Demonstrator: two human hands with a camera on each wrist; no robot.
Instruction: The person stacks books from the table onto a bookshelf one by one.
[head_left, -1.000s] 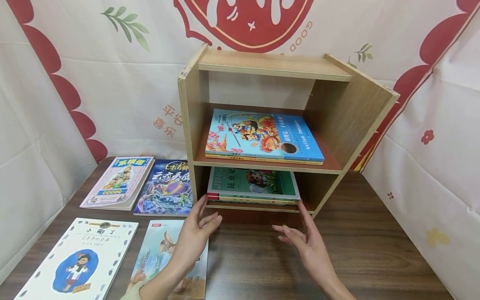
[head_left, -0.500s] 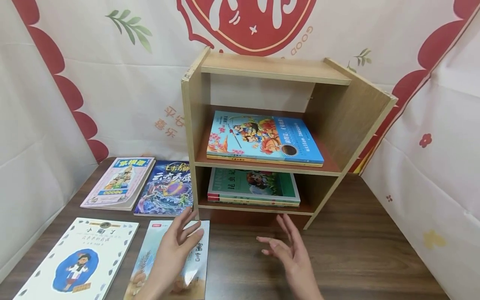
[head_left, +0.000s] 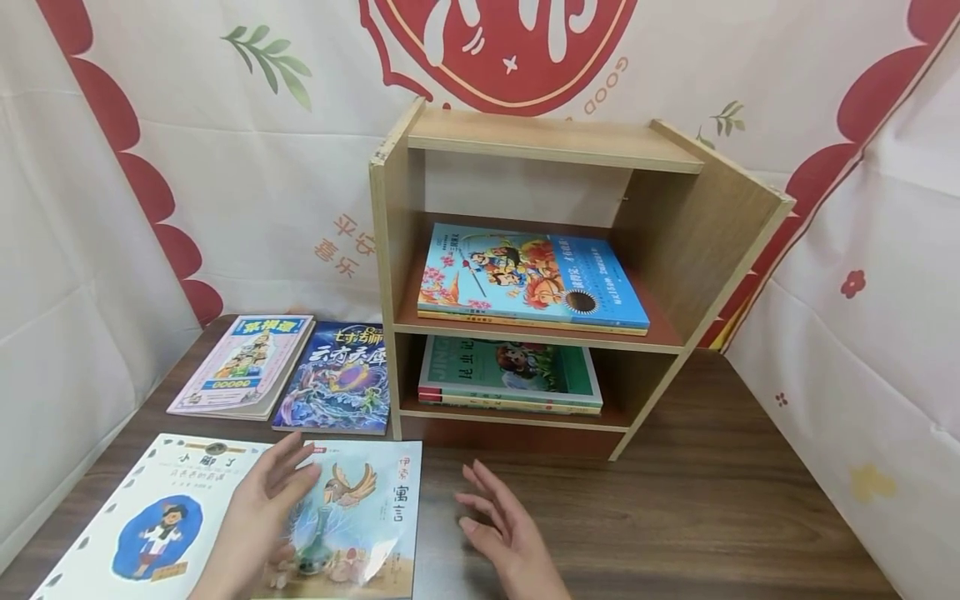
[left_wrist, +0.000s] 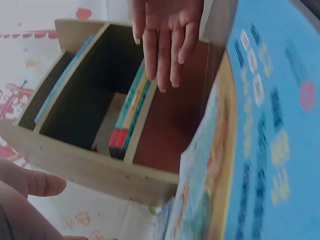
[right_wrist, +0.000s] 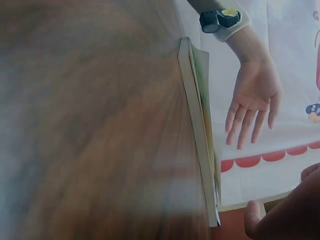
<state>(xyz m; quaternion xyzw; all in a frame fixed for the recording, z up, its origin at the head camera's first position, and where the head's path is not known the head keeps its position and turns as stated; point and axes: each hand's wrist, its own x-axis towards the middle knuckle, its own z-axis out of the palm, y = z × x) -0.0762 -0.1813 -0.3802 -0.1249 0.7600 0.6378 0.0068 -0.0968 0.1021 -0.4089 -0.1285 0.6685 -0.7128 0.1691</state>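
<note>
Over the boundary of two books in the head view hangs my left hand (head_left: pixel 258 504), fingers loosely bent and holding nothing. It overlaps the white book with a blue oval picture (head_left: pixel 157 537) and the left side of a book with a bird and a green vase (head_left: pixel 352 517). To the right of the bird book, my right hand (head_left: pixel 506 529) is spread above the table, holding nothing. The right wrist view shows the left hand's palm (right_wrist: pixel 255 85) beside the bird book's edge (right_wrist: pixel 197 130). In the left wrist view the right fingers (left_wrist: pixel 164 60) point down, apart from one another.
A wooden shelf unit (head_left: pixel 390 275) stands at the back. Blue-covered books (head_left: pixel 517 275) lie stacked on its upper board, green-covered ones (head_left: pixel 525 371) on its lower board. Left of it lie a pink-edged book (head_left: pixel 240 367) and a dark blue book (head_left: pixel 337 383). Patterned cloth (head_left: pixel 225 183) hangs behind.
Both hands have come away from the green-covered stack in the lower compartment and moved toward me and leftward. The left hand is now over the books on the table.
</note>
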